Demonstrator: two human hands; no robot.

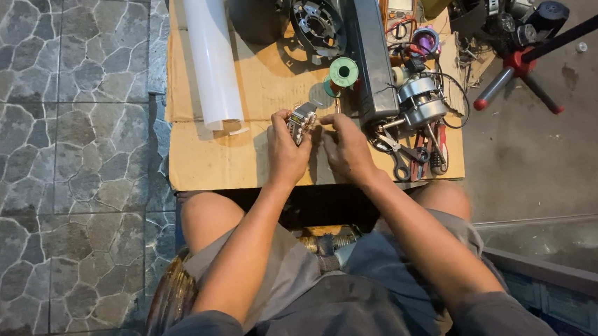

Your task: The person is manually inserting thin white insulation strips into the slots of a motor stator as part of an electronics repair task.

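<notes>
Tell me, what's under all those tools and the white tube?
Flattened brown cardboard lies under the white tube, the green spool and the small motor. The left hand holds a small part above it. Whatever supports the cardboard is covered.

Seated at low cardboard-covered table (228, 162). My left hand (286, 151) grips a small switch block (302, 121) with metal contacts, held just above the cardboard. My right hand (345, 149) is beside it, fingertips (325, 122) at the block's edge. Green solder spool (343, 72) just beyond. Fan motor (420, 101) to the right, pliers (421, 154) near it. White rolled sheet (212, 55) on the left, multimeter (398, 6) at the far edge.
</notes>
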